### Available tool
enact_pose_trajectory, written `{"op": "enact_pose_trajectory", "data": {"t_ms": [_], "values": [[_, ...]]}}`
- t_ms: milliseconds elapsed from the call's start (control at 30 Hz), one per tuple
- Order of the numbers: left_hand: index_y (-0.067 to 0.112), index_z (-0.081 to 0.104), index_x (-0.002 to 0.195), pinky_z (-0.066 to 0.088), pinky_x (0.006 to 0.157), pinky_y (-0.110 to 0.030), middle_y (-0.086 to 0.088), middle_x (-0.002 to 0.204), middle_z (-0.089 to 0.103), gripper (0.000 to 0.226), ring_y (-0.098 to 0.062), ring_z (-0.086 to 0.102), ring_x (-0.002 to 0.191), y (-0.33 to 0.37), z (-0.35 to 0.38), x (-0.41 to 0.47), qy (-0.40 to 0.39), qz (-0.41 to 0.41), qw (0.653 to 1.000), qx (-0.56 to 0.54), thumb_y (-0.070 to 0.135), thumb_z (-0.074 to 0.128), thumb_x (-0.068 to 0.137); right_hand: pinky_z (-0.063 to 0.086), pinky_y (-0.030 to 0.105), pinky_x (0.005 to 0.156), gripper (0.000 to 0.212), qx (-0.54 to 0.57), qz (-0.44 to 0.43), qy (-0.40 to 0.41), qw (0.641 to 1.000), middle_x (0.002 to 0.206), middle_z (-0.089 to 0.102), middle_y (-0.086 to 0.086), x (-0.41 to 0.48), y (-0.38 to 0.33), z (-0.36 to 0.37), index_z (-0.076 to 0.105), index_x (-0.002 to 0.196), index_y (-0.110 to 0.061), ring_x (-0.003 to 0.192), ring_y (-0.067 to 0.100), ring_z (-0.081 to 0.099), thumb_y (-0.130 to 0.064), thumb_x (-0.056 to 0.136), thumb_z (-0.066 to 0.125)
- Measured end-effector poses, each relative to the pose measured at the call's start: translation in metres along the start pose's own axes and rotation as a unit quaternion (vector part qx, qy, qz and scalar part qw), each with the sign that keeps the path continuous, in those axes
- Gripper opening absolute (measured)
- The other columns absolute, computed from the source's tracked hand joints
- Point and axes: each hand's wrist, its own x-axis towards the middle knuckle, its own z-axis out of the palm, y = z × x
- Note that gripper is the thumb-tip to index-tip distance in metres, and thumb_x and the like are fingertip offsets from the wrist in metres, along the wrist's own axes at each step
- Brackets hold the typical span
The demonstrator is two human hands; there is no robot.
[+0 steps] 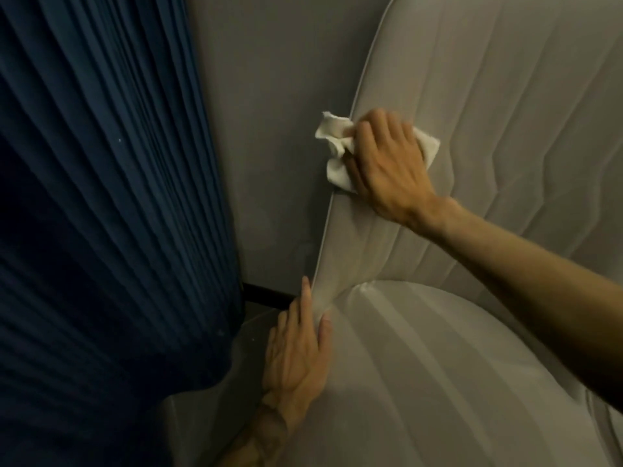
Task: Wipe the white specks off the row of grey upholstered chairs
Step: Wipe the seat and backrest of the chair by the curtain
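Note:
A grey upholstered chair fills the right of the view, its quilted backrest (488,112) upright and its ribbed seat cushion (438,365) below. My right hand (387,163) presses a crumpled white cloth (333,146) against the piped left edge of the backrest, fingers closed over the cloth. My left hand (296,352) lies flat with fingers together along the chair's left side, where backrest and seat meet. No white specks are visible on the fabric here; the light is dim.
A pleated dark blue curtain (101,214) hangs close on the left. A plain grey wall (269,129) stands behind the chair, with a dark skirting strip (263,293) at its foot. The gap between curtain and chair is narrow.

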Motion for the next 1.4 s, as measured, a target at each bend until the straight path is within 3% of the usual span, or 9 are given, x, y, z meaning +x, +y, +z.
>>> {"op": "enact_pose_trajectory", "data": {"t_ms": [67, 167, 267, 467, 700, 967, 1067, 1167, 1400], "values": [[0.052, -0.029, 0.152, 0.032, 0.119, -0.048, 0.008, 0.163, 0.033, 0.068, -0.022, 0.039, 0.141, 0.001, 0.000, 0.001, -0.002, 0.004, 1.000, 0.003, 0.056, 0.019, 0.104, 0.031, 0.045, 0.078, 0.034, -0.034, -0.015, 0.041, 0.998, 0.107, 0.052, 0.022, 0.026, 0.023, -0.003, 0.052, 0.106, -0.005, 0.091, 0.035, 0.050, -0.035, 0.103, 0.037], [0.054, -0.030, 0.151, 0.031, 0.120, -0.051, 0.008, 0.162, 0.034, 0.068, -0.023, 0.039, 0.143, 0.000, 0.003, 0.001, 0.003, -0.003, 1.000, 0.000, 0.060, 0.015, 0.101, 0.030, 0.043, 0.080, 0.039, -0.056, 0.101, 0.118, 0.986, 0.108, 0.053, 0.021, 0.076, 0.057, -0.006, 0.052, 0.106, -0.005, 0.095, 0.035, 0.052, -0.039, 0.102, 0.032], [0.054, -0.028, 0.152, 0.033, 0.118, -0.052, 0.008, 0.160, 0.037, 0.068, -0.022, 0.042, 0.140, -0.002, 0.005, 0.000, 0.014, 0.000, 1.000, 0.002, 0.061, 0.015, 0.099, 0.036, 0.043, 0.083, 0.037, -0.017, 0.187, 0.156, 0.970, 0.105, 0.056, 0.018, 0.067, 0.030, 0.006, 0.057, 0.106, -0.006, 0.094, 0.034, 0.053, -0.036, 0.101, 0.035], [0.051, -0.025, 0.155, 0.039, 0.113, -0.052, 0.002, 0.155, 0.044, 0.067, -0.024, 0.048, 0.131, -0.004, 0.004, -0.004, 0.021, 0.013, 1.000, 0.002, 0.060, 0.017, 0.103, 0.034, 0.044, 0.077, 0.030, 0.025, 0.011, 0.040, 0.999, 0.103, 0.054, 0.018, -0.011, -0.027, 0.018, 0.055, 0.102, -0.005, 0.087, 0.032, 0.050, -0.032, 0.101, 0.042], [0.042, -0.015, 0.160, 0.042, 0.108, -0.052, -0.001, 0.150, 0.046, 0.066, -0.025, 0.048, 0.127, -0.007, 0.002, -0.003, 0.020, 0.022, 1.000, -0.001, 0.052, 0.024, 0.108, 0.041, 0.042, 0.083, 0.028, 0.043, 0.163, 0.102, 0.980, 0.109, 0.054, 0.014, 0.013, -0.034, 0.024, 0.055, 0.107, -0.009, 0.094, 0.031, 0.051, -0.031, 0.100, 0.040], [0.022, 0.019, 0.163, 0.036, 0.111, -0.042, -0.008, 0.158, 0.039, 0.055, -0.029, 0.042, 0.137, -0.017, -0.004, -0.005, -0.036, -0.004, 0.998, -0.049, 0.032, 0.032, 0.110, 0.041, 0.042, 0.079, 0.020, 0.120, 0.142, -0.004, 0.983, 0.103, 0.049, 0.012, -0.093, -0.100, 0.049, 0.052, 0.107, -0.009, 0.087, 0.031, 0.049, -0.027, 0.097, 0.051], [0.021, 0.037, 0.154, 0.034, 0.114, -0.041, -0.010, 0.147, 0.047, 0.044, -0.031, 0.046, 0.135, -0.035, -0.007, -0.012, -0.063, -0.013, 0.994, -0.091, 0.028, 0.032, 0.111, 0.041, 0.045, 0.080, 0.024, 0.170, 0.114, -0.105, 0.973, 0.107, 0.048, 0.012, -0.141, -0.131, 0.056, 0.052, 0.108, -0.007, 0.091, 0.030, 0.048, -0.029, 0.101, 0.045], [0.022, 0.034, 0.159, 0.023, 0.119, -0.032, -0.008, 0.157, 0.042, 0.047, -0.025, 0.040, 0.143, -0.050, -0.012, -0.018, -0.087, -0.020, 0.991, -0.104, 0.028, 0.030, 0.112, 0.042, 0.044, 0.081, 0.024, 0.246, 0.133, -0.202, 0.939, 0.107, 0.046, 0.007, -0.175, -0.151, 0.055, 0.049, 0.108, -0.011, 0.091, 0.025, 0.047, -0.033, 0.103, 0.041], [0.018, 0.043, 0.154, 0.032, 0.119, -0.046, -0.010, 0.150, 0.051, 0.044, -0.026, 0.048, 0.138, -0.054, -0.015, -0.027, -0.097, -0.006, 0.983, -0.156, 0.028, 0.031, 0.112, 0.044, 0.045, 0.079, 0.018, 0.267, 0.191, -0.235, 0.915, 0.101, 0.047, 0.005, -0.178, -0.167, 0.038, 0.044, 0.097, -0.014, 0.085, 0.023, 0.048, -0.032, 0.101, 0.043]]}}
